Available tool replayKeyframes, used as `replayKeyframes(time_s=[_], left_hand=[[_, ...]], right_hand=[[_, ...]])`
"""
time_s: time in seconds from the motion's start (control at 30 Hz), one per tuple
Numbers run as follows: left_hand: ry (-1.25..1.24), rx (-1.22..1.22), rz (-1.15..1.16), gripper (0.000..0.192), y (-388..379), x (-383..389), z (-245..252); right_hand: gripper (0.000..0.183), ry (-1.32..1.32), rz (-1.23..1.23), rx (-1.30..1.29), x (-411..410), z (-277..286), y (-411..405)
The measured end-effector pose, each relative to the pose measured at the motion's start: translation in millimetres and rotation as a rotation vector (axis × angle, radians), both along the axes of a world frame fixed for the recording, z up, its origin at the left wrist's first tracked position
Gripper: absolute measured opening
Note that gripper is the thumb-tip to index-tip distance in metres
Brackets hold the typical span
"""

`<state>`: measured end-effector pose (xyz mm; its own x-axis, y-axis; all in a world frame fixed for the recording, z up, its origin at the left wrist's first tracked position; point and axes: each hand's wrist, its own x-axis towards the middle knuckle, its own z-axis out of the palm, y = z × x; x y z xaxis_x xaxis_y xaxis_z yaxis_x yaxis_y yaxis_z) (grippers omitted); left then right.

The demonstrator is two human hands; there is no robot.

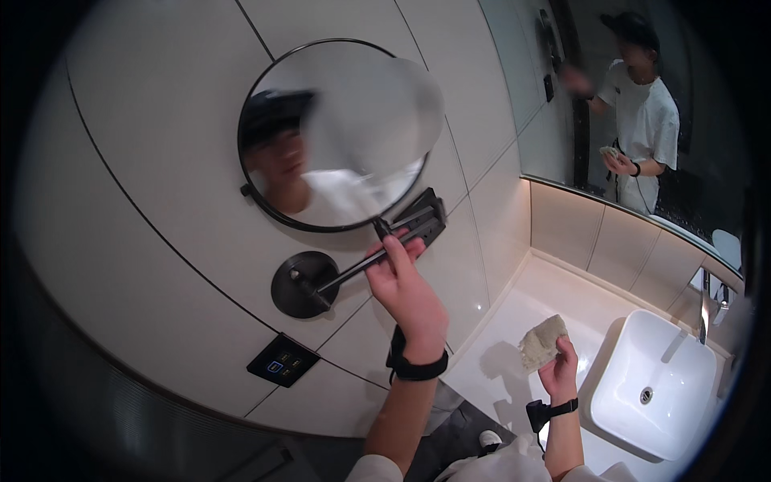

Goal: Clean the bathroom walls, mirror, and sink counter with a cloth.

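Observation:
A round, black-framed magnifying mirror (pixel 337 132) on a folding wall arm stands out from the tiled wall. My left hand (pixel 409 289) reaches up to it, with thumb and fingers closed around the metal arm (pixel 361 263) just below the mirror's rim. The arm runs to a round black wall mount (pixel 305 284). Lower right, my right hand (pixel 560 367) holds a folded beige cloth (pixel 543 343) by its edge, above the white countertop. Both wrists wear black straps.
A white vessel basin (pixel 653 385) and a chrome faucet (pixel 706 304) are at the right. A large wall mirror (pixel 602 120) shows the person's reflection. Black switch panels (pixel 283 360) are fixed to the tiled wall, one below the mount, another behind the arm.

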<state>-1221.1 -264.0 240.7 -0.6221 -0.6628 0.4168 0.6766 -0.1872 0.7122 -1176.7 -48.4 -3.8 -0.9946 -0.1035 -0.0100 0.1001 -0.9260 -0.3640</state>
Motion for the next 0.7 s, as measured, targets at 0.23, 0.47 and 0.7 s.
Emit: replayKeyframes(time_s=[0.23,0.47,0.7], left_hand=[[0.033,-0.037,-0.093,0.019,15,43,-2],[-0.005,0.119,-0.348,0.02,5,97,3],[0.015,0.318,-0.708,0.025,-52,156,-11]], right_hand=[[0.048,0.079,0.028,0.06,-8,16,-5],[0.048,0.235,0.055,0.15,-29,62,-23],[0.043,0.645,-0.306,0.492,-80,221,-73]])
